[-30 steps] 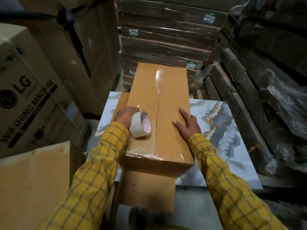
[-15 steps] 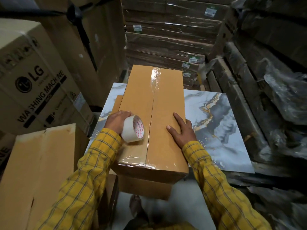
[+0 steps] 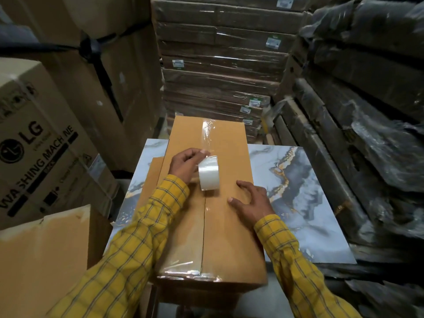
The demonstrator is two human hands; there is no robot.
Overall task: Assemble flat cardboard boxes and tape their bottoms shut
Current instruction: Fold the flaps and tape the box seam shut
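cardboard box point(image 3: 229, 237) front under sleeves

A single head-worn wide-angle camera looks forward and steeply down, close above the marble-patterned worktop point(image 3: 321, 230), whose near edge sits low in frame; stacked brown flat cartons point(image 3: 220, 72) fill the background.

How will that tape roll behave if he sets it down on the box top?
The tape roll is round and held on edge by the left hand, so it would likely roll unless laid flat. It looks light, gripped in one hand. The cardboard box top is flat, with the right hand resting on it, so it probably won't tip.
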